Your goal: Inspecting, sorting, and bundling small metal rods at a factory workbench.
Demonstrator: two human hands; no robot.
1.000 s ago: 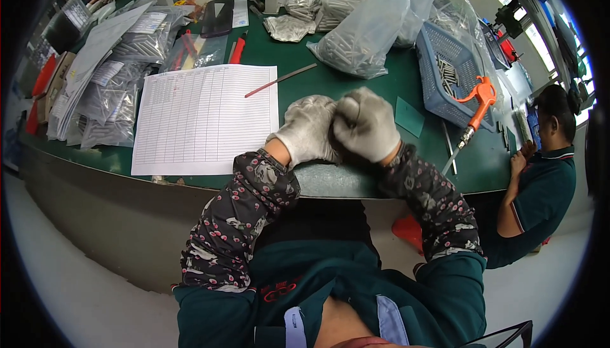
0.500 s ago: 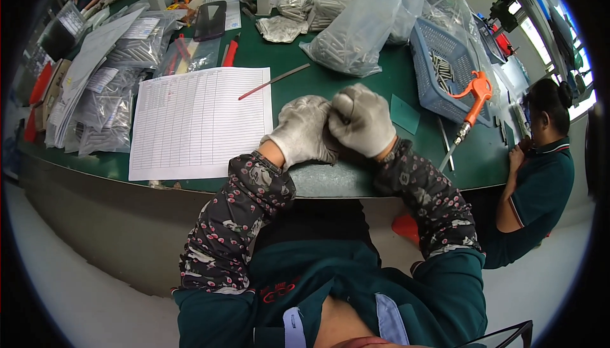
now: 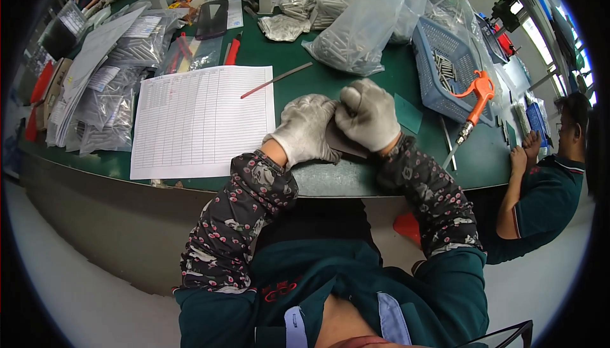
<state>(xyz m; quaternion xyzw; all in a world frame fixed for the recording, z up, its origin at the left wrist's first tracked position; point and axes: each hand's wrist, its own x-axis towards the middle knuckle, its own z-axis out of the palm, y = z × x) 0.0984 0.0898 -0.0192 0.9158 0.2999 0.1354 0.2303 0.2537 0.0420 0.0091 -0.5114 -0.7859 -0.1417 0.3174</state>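
Both my hands wear whitish work gloves and are close together over the table's front edge. My left hand (image 3: 306, 129) is curled over the left end of a dark brown flat block (image 3: 344, 141), its thumb side along the near edge. My right hand (image 3: 368, 115) makes a fist above the block's right part; whatever its fingers pinch is hidden. The block lies by a grey metal strip (image 3: 337, 181) at the table edge. Left of my hands lies a ruled paper sheet (image 3: 202, 125), with a thin red-and-grey rod (image 3: 276, 80) across its upper right corner.
Beyond my hands stand clear bags of metal pins (image 3: 352, 40). At right are a blue basket (image 3: 438, 97) with pins, an orange air gun (image 3: 475, 97) and a green card (image 3: 406, 114). Bagged parts (image 3: 105, 109) pile up at left. A co-worker (image 3: 546, 183) sits at right.
My right hand has shifted slightly away from the left, and more of the brown block shows between them. The co-worker at right has leaned farther right, both hands now showing.
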